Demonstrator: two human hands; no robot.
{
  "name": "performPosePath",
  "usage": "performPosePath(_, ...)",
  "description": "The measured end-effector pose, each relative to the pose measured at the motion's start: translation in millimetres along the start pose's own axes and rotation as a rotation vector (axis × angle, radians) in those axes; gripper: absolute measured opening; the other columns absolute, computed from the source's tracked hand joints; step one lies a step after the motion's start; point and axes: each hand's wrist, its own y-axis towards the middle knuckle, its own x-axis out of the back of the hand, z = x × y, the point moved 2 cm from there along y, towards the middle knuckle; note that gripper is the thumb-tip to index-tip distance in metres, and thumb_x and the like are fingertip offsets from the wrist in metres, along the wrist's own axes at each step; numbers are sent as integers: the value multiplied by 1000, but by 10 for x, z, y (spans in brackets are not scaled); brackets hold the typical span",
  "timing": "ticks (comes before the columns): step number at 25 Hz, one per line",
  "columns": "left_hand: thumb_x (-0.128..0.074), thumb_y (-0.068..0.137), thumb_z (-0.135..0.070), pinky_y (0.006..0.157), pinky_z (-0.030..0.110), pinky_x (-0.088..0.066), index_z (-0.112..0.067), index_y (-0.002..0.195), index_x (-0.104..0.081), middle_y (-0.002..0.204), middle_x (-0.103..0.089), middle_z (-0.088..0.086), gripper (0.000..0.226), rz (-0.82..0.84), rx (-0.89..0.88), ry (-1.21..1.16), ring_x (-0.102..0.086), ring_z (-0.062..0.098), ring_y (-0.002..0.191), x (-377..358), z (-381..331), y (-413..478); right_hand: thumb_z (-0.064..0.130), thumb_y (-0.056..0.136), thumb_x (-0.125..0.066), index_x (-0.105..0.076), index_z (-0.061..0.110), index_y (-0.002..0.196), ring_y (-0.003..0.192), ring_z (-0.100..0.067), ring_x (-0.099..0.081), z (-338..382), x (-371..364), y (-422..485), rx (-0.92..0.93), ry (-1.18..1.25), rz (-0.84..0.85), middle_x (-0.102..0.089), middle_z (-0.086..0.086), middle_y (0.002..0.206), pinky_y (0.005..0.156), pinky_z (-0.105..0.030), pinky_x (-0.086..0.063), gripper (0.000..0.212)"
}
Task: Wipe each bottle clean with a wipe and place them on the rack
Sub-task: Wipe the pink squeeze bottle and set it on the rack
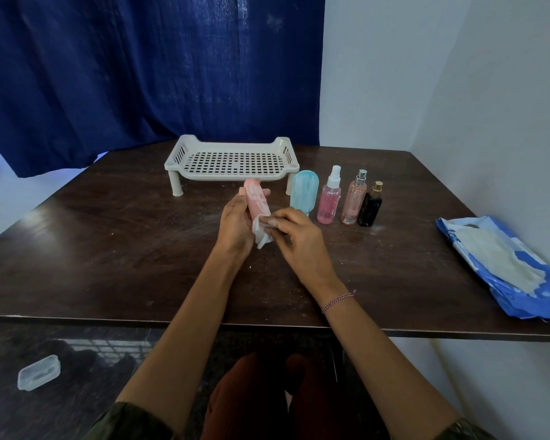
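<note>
The right hand pinches a white wipe against the lower end of the pink bottle. The left hand grips that bottle, fingers curled round it, above the bench. Right of the fingers stands a row of bottles. Beyond the fingers sits the white rack.

A dark, white-flecked table carries a cream slotted rack at its far side. Beside it stand four upright bottles in a row (blue bottle, pink spray bottle, peach spray bottle, black bottle); an opened wipes pack lies near the right edge.
</note>
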Motion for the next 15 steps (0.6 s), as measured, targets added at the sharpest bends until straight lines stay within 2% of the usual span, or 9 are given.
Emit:
performPosePath(2,-19,104,-22,96,36,-47,-4,132,-44,112,-61,9,43,-34,-4,-2,-59,16,101,11,-11,10,2,84,-65,-69,4,105,88,-12,-58,-5,2,-1,-2,6,28,-63,-6,93,83,-19,-48,22)
performPosePath(4,-18,103,-18,105,39,-39,-2,132,-44,112,-61,11,41,-44,-16,-4,-56,18,108,22,-13,12,2,82,-66,-70,2,102,84,-12,-60,-38,25,0,-46,12,-13,-64,-6,90,80,-23,-52,20)
performPosePath(7,-18,103,-19,103,43,-40,-2,133,-42,113,-61,12,42,4,-4,16,-56,21,111,18,4,5,-1,80,-67,-70,-1,97,81,-13,-62,-78,50,18,-99,-9,-93,-64,-8,89,78,-28,-55,17)
performPosePath(9,-17,103,-20,103,45,-41,-1,134,-41,114,-61,12,43,37,10,24,-55,24,112,10,13,7,0,81,-67,-69,-1,99,83,-13,-62,-55,47,14,-86,-9,-106,-64,-8,90,80,-26,-54,18)
performPosePath(12,-17,103,-23,99,43,-44,-9,128,-46,116,-61,12,40,42,39,-17,-55,24,111,13,7,13,-2,82,-64,-69,5,107,89,-10,-58,-11,39,-5,-10,27,-50,-62,-5,94,85,-16,-48,26)
performPosePath(15,-18,103,-23,99,41,-44,-10,126,-46,117,-61,13,38,23,36,-46,-53,24,114,33,2,21,-6,81,-63,-69,7,107,93,-8,-57,-26,53,-15,6,27,-15,-62,-5,97,87,-16,-47,29)
